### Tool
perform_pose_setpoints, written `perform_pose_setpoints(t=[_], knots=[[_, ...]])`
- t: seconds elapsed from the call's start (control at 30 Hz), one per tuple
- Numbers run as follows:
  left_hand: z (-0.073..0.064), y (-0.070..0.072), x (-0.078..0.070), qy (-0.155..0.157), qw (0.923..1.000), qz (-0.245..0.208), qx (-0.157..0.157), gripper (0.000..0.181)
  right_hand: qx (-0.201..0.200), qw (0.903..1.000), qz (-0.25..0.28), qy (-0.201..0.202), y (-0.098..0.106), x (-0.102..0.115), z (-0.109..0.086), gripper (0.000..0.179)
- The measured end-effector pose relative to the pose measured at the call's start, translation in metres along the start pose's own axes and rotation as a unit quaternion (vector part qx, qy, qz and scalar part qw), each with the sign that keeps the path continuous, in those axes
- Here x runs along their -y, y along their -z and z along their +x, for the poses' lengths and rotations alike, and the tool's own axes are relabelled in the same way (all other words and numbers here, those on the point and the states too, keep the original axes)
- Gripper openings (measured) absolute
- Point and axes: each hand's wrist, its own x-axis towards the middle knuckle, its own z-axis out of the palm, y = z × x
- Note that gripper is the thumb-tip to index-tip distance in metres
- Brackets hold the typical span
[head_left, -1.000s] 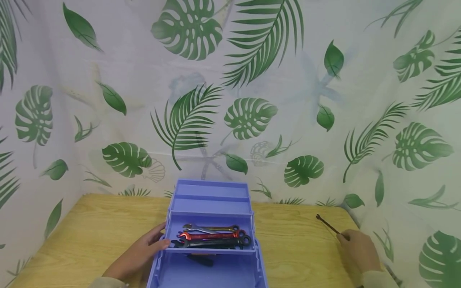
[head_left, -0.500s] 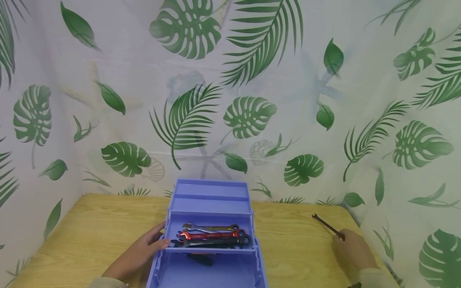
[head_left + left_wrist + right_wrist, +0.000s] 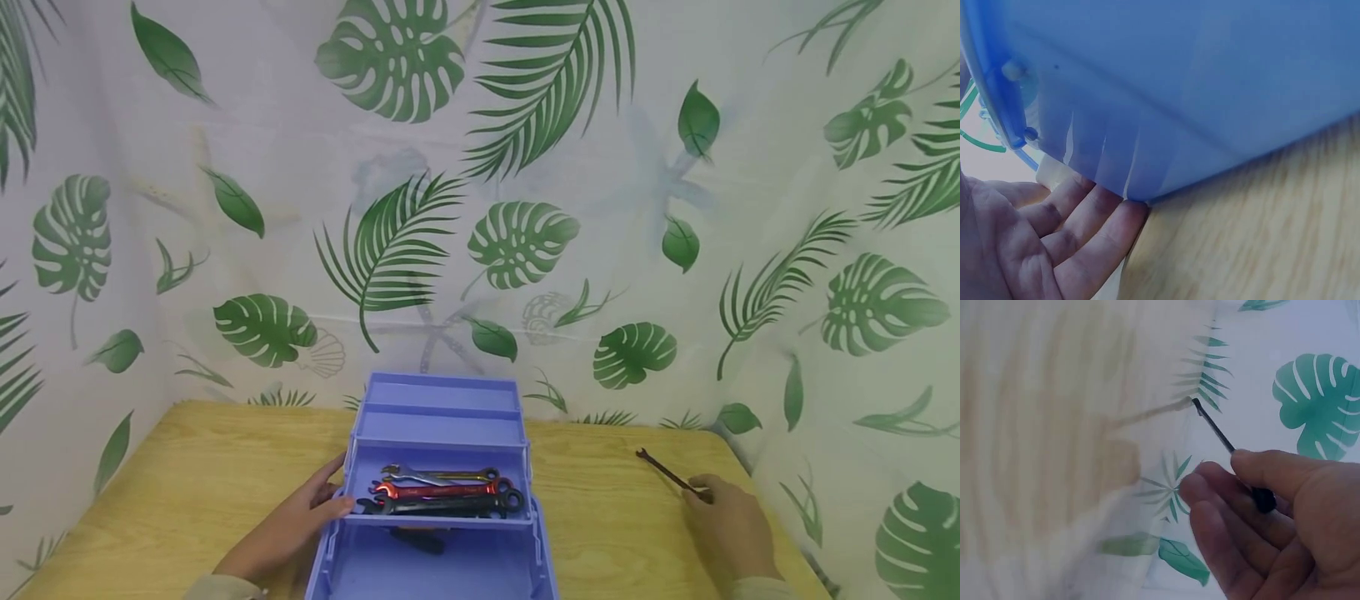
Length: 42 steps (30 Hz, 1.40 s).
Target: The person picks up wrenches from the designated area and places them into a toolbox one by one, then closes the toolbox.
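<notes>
A blue-violet toolbox (image 3: 435,569) stands with its stepped tray (image 3: 438,525) raised. My left hand (image 3: 300,517) holds the toolbox at its left side, thumb over the tray's front left corner; in the left wrist view the fingertips (image 3: 1132,212) touch the outer wall low down. Several wrenches lie across the tray: a black wrench (image 3: 442,505) in front, a red wrench (image 3: 442,490) behind it, silver and gold ones farther back. Off to the right, my right hand (image 3: 731,525) pinches a dark reddish-brown wrench (image 3: 663,472) by one end, its open end pointing away toward the back left.
A black-handled tool (image 3: 418,542) lies in the toolbox's lower compartment, partly hidden under the tray. The wooden table (image 3: 600,500) ends against a leaf-print cloth (image 3: 555,167) at the back and on both sides.
My right hand has moved a little left, toward the toolbox, with the wrench in it. My left hand and the toolbox have stayed where they were.
</notes>
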Motion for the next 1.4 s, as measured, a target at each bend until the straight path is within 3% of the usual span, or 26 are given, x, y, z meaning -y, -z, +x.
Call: perform_pose_setpoints(t=[0.4, 0.53, 0.77, 0.9, 1.17, 1.4], knots=[[0.002, -0.003, -0.002, -0.011, 0.9996, -0.020, 0.017, 0.082, 0.053, 0.9981, -0.013, -0.028, 0.003, 0.011, -0.009, 0.025], [0.001, -0.005, -0.002, -0.005, 0.9999, -0.008, 0.007, 0.082, 0.073, 0.9966, -0.031, -0.021, 0.003, 0.018, -0.010, 0.025], [0.001, -0.002, -0.004, 0.008, 0.9999, -0.001, -0.007, 0.082, 0.053, 0.9976, -0.045, -0.008, 0.004, 0.027, -0.012, 0.018], [0.000, -0.003, -0.006, 0.028, 0.9993, 0.009, -0.024, 0.083, 0.052, 0.9978, -0.041, -0.004, 0.002, 0.028, -0.013, 0.018], [-0.001, -0.004, -0.006, 0.037, 0.9985, 0.012, -0.038, 0.083, 0.056, 0.9974, -0.046, -0.005, -0.002, 0.027, -0.012, 0.016], [-0.001, -0.004, -0.003, 0.039, 0.9987, 0.003, -0.032, 0.082, 0.057, 0.9974, -0.045, 0.005, -0.005, 0.028, -0.011, 0.017]])
